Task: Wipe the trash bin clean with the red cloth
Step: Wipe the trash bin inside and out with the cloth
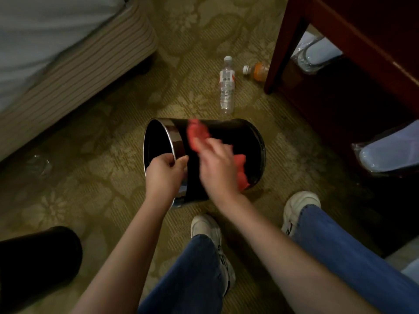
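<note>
The trash bin [229,132] lies tipped on its side on the carpet [95,137], directly under both hands, its mouth turned toward the left hand's side and its base toward the right hand's side. The left hand [164,171] has its fingers curled over the chrome rim [175,138], thumb outside and fingertips hooked inside the mouth, gripping it. The right hand [217,168] lies on the bin's black outer wall, just beside the left hand, with the red cloth [197,134] under it. Its fingers look stretched out and pressing rather than curled, though the hand is blurred and the thumb is hard to read. The cloth is soft and limp, spilling out beyond the fingertips and again past the heel of the hand, so it likely needs a flat palm to stay spread. The bin looks rigid, smooth and probably light, and being round it would tend to roll on the carpet. The rim seems the sound place to hold, since it gives the fingers an edge to hook where the glossy wall would slip. Beyond the fingertips of the right hand a clear bottle [226,87] lies on the floor, well apart from the bin
</note>
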`<state>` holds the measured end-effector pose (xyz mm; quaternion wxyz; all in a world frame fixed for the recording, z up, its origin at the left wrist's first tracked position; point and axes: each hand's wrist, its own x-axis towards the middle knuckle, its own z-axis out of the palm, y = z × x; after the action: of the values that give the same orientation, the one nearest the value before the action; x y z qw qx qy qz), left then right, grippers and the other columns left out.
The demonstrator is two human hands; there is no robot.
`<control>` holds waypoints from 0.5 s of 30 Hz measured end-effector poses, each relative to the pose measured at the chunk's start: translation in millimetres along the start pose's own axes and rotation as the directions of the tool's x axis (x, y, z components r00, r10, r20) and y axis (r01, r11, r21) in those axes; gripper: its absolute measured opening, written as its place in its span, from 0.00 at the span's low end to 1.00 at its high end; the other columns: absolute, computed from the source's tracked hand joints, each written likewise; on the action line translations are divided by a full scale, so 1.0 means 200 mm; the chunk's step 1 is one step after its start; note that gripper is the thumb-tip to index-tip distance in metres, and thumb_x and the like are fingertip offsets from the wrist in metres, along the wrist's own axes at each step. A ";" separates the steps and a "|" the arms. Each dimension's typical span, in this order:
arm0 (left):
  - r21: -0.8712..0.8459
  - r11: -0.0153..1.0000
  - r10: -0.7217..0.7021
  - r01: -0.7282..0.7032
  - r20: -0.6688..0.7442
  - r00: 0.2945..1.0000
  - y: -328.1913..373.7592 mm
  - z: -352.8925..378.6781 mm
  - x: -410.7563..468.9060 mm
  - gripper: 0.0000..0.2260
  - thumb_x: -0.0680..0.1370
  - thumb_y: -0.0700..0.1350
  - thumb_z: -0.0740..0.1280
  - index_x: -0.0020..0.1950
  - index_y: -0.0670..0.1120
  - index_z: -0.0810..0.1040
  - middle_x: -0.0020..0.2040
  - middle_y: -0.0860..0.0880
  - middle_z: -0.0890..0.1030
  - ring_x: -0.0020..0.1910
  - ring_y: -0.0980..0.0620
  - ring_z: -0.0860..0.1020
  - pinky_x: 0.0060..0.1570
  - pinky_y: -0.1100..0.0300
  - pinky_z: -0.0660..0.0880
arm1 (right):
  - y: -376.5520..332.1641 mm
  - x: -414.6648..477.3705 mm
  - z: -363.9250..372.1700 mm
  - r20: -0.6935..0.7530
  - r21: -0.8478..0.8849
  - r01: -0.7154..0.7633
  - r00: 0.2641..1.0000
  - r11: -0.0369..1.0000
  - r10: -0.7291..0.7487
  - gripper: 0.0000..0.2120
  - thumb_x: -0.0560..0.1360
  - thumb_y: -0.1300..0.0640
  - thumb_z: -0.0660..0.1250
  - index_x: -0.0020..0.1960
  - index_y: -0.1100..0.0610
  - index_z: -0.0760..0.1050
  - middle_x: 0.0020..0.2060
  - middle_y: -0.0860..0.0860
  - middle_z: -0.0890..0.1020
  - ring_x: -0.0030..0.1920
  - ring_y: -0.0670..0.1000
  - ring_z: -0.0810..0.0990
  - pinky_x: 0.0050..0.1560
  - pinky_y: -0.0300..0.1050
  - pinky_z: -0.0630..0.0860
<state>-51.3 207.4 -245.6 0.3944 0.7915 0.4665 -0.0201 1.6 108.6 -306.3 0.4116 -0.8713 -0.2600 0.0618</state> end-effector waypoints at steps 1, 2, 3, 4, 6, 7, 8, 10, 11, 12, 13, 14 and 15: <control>-0.008 1.000 0.001 -0.001 -0.001 1.000 0.00 0.00 0.00 0.14 0.77 0.46 0.66 0.40 0.35 0.78 0.32 0.42 0.78 0.31 0.46 0.77 0.33 0.56 0.73 | -0.09 -0.01 0.03 -0.002 0.017 0.052 0.999 0.998 -0.052 0.19 0.74 0.65 0.64 0.64 0.57 0.75 0.56 0.55 0.78 0.51 0.58 0.76 0.56 0.51 0.71; -0.015 1.000 0.005 -0.005 0.001 1.000 -0.01 0.00 0.01 0.13 0.77 0.45 0.66 0.40 0.35 0.78 0.33 0.39 0.80 0.33 0.43 0.79 0.35 0.53 0.75 | -0.14 -0.02 0.05 0.001 0.033 0.092 0.996 0.995 -0.092 0.18 0.74 0.65 0.65 0.63 0.57 0.76 0.56 0.56 0.79 0.51 0.57 0.76 0.57 0.49 0.68; -0.017 1.000 0.003 -0.003 0.005 1.000 -0.02 -0.01 0.00 0.14 0.77 0.45 0.66 0.41 0.34 0.78 0.35 0.38 0.80 0.35 0.40 0.79 0.36 0.50 0.76 | -0.15 -0.02 0.06 0.003 0.042 0.137 0.991 0.990 -0.137 0.18 0.74 0.65 0.65 0.63 0.57 0.76 0.56 0.56 0.79 0.50 0.57 0.77 0.57 0.46 0.67; -0.012 1.000 0.003 -0.002 0.012 1.000 -0.03 -0.02 0.00 0.14 0.77 0.45 0.66 0.42 0.33 0.78 0.34 0.37 0.79 0.34 0.40 0.77 0.36 0.50 0.75 | -0.11 -0.02 0.06 0.001 0.035 0.170 0.985 0.985 -0.170 0.19 0.73 0.67 0.65 0.63 0.57 0.76 0.56 0.56 0.79 0.50 0.56 0.76 0.56 0.45 0.66; -0.011 1.000 -0.013 0.013 0.032 0.999 -0.06 -0.06 0.00 0.16 0.77 0.47 0.66 0.44 0.33 0.78 0.35 0.37 0.78 0.33 0.40 0.75 0.35 0.49 0.74 | 0.05 -0.02 0.04 0.031 0.012 0.080 0.996 0.997 -0.081 0.24 0.74 0.69 0.63 0.67 0.52 0.73 0.58 0.53 0.77 0.52 0.55 0.74 0.55 0.46 0.70; -0.020 0.999 -0.027 0.028 0.045 0.999 -0.08 -0.08 0.00 0.15 0.77 0.48 0.66 0.45 0.34 0.79 0.37 0.36 0.79 0.36 0.38 0.77 0.39 0.46 0.76 | 0.17 -0.02 0.02 0.030 -0.009 -0.026 0.999 1.000 0.026 0.26 0.75 0.69 0.61 0.69 0.50 0.71 0.60 0.52 0.76 0.54 0.54 0.73 0.55 0.46 0.71; -0.032 0.999 -0.034 0.036 0.057 0.998 -0.09 -0.09 0.00 0.15 0.77 0.48 0.65 0.45 0.35 0.79 0.40 0.35 0.80 0.40 0.35 0.79 0.43 0.42 0.77 | 0.29 -0.03 0.00 0.022 -0.021 -0.138 0.990 0.990 0.139 0.26 0.76 0.68 0.60 0.70 0.49 0.69 0.61 0.52 0.75 0.56 0.54 0.73 0.55 0.46 0.72; -0.044 0.999 -0.029 0.032 0.081 0.996 -0.08 -0.10 -0.01 0.14 0.77 0.48 0.65 0.46 0.36 0.79 0.43 0.33 0.80 0.43 0.34 0.79 0.46 0.40 0.76 | 0.46 -0.05 -0.06 0.008 -0.029 -0.321 0.947 0.947 0.321 0.22 0.77 0.66 0.60 0.70 0.52 0.69 0.62 0.54 0.74 0.60 0.56 0.73 0.58 0.47 0.72; -0.038 0.999 -0.019 0.023 0.087 0.996 -0.07 -0.09 -0.01 0.14 0.77 0.48 0.65 0.46 0.36 0.79 0.43 0.33 0.80 0.42 0.35 0.79 0.45 0.42 0.77 | 0.50 -0.06 -0.07 -0.008 -0.032 -0.373 0.928 0.927 0.372 0.20 0.78 0.65 0.60 0.69 0.54 0.70 0.62 0.55 0.74 0.60 0.57 0.74 0.59 0.50 0.72; -0.029 0.999 -0.011 0.014 0.089 0.996 -0.06 -0.08 -0.02 0.14 0.77 0.48 0.65 0.46 0.37 0.79 0.43 0.34 0.80 0.42 0.37 0.79 0.45 0.44 0.77 | 0.50 -0.07 -0.08 -0.020 -0.030 -0.400 0.916 0.916 0.400 0.19 0.78 0.64 0.61 0.68 0.55 0.71 0.61 0.55 0.75 0.59 0.58 0.74 0.60 0.52 0.72; -0.023 1.000 -0.003 0.005 0.082 0.997 -0.04 -0.07 -0.02 0.14 0.77 0.48 0.65 0.47 0.37 0.79 0.44 0.34 0.81 0.42 0.37 0.79 0.45 0.44 0.77 | 0.47 -0.08 -0.07 -0.025 -0.028 -0.396 0.918 0.918 0.396 0.19 0.78 0.64 0.61 0.68 0.55 0.71 0.60 0.55 0.75 0.58 0.57 0.75 0.59 0.53 0.73; -0.019 1.000 0.001 0.000 0.069 0.998 -0.03 -0.06 -0.02 0.14 0.78 0.48 0.65 0.48 0.37 0.79 0.44 0.35 0.81 0.44 0.37 0.80 0.46 0.43 0.77 | 0.41 -0.09 -0.06 -0.021 -0.020 -0.360 0.933 0.933 0.359 0.20 0.77 0.64 0.62 0.68 0.54 0.71 0.59 0.54 0.76 0.57 0.55 0.75 0.58 0.54 0.73; -0.017 1.000 0.001 0.000 0.055 0.998 -0.02 -0.05 -0.01 0.14 0.78 0.48 0.65 0.48 0.36 0.79 0.45 0.35 0.81 0.45 0.37 0.79 0.47 0.43 0.76 | 0.32 -0.10 -0.04 -0.011 -0.006 -0.294 0.956 0.956 0.294 0.22 0.76 0.65 0.62 0.69 0.53 0.71 0.59 0.54 0.76 0.56 0.55 0.75 0.57 0.54 0.74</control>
<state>-58.6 212.6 -239.4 0.4137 0.7874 0.4555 -0.0379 13.8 58.8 -350.9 0.3960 -0.9021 -0.1255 0.1170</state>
